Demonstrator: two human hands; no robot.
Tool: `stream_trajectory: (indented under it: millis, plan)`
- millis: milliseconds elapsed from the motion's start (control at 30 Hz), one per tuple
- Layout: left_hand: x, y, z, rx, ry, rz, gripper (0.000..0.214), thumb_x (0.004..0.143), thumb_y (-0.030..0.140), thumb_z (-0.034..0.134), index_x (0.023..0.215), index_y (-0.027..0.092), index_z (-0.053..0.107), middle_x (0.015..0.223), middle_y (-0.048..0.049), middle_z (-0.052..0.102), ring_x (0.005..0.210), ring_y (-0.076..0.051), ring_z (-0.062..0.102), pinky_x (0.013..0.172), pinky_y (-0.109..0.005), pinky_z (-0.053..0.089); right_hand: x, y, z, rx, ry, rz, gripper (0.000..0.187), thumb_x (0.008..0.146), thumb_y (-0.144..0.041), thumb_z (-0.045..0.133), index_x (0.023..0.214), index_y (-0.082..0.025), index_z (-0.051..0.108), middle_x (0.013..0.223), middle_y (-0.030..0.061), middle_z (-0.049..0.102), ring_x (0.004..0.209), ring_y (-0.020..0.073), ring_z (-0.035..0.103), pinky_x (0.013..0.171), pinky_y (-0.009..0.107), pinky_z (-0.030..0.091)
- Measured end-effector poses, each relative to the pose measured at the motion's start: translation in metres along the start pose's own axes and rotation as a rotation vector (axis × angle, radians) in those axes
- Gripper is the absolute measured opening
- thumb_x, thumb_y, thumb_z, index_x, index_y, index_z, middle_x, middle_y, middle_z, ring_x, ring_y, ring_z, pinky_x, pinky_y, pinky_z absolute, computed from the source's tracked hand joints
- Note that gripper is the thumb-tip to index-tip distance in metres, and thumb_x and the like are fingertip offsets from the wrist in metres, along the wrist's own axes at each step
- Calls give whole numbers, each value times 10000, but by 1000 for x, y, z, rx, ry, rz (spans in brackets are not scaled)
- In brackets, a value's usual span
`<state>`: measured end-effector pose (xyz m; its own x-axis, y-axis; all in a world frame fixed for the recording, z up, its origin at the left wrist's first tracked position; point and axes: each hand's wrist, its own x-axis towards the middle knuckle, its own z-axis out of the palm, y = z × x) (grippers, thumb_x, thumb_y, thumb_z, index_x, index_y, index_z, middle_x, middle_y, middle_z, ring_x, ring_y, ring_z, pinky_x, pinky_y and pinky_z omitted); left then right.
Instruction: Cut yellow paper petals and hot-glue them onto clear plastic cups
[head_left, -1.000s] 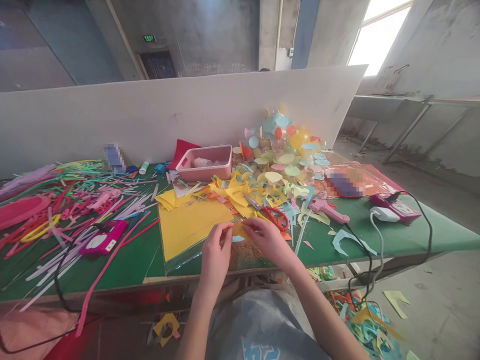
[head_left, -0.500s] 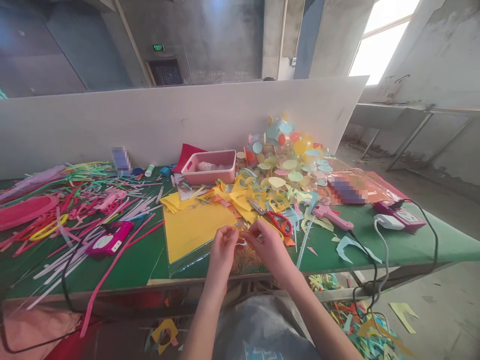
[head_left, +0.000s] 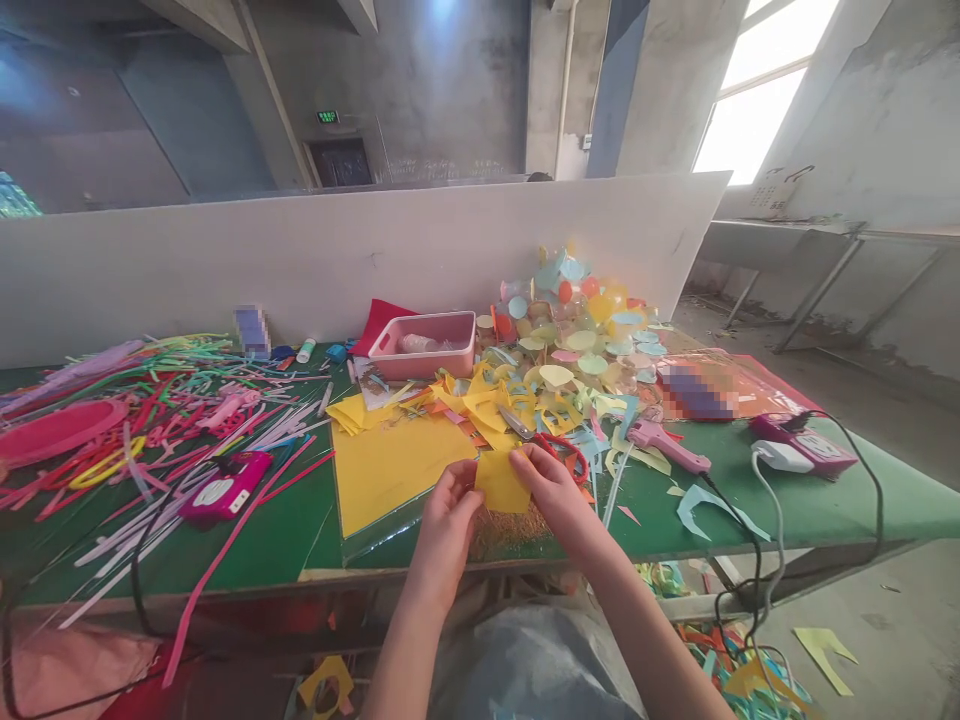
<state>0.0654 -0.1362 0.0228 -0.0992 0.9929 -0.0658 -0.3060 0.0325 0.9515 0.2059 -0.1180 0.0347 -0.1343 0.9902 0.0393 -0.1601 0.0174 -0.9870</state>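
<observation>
Both your left hand point(head_left: 447, 530) and right hand point(head_left: 553, 492) close their fingers on the edges of a light, floppy yellow paper square point(head_left: 502, 481) (hold it there) at twelve o'clock.

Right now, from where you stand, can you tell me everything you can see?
paper strips: many, mixed colours, heaped on the table's left
paper circles: many, pastel, piled at the back
yellow sheet: one, yellow, on clear plastic, centre
yellow paper square: one, yellow, between the hands
scissors: one pair, red handles, beyond the hands
glue gun: one, pink, right
power strips: two, magenta, left and right
tray: one, pink, back
green table: one, green, under everything
left hand: pinching the square
right hand: pinching the square
</observation>
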Motion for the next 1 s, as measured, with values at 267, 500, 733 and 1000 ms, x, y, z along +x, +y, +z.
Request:
stream_trajectory:
  millis: [267,500,733,1000]
  plan:
    - [-4,11,-1,-42,-33,-28,341,644,283,728,969,220,644,1079,-66,700,1045,-221,657,848,-315,541,4,13,7,160,-20,53,480,729,-685,642,791,-225,519,674,-32,535,574,131,484,567,244,431]
    - [21,29,-24,223,46,154,306,716,349,666,984,206,622,973,-57,686,860,-178,671,828,-327,548,5,6,5,91,117,15,524,691,-726,653,765,-223,523,681,-24,512,575,134,449,509,232,368]
    - [151,98,-44,954,104,605,168,871,289,500,977,211,605,1023,-72,680,935,-194,656,855,-319,522,5,15,-2,-20,251,-34,530,730,-751,609,760,-226,540,619,-44,391,526,127,340,458,237,257]
    - [321,124,-27,1323,-173,491,240,879,322,651,1079,191,663,1137,-77,672,1011,-207,645,908,-394,515,1,39,16,-4,360,93,485,716,-738,629,715,-253,619,595,2,485,529,172,455,470,270,375]
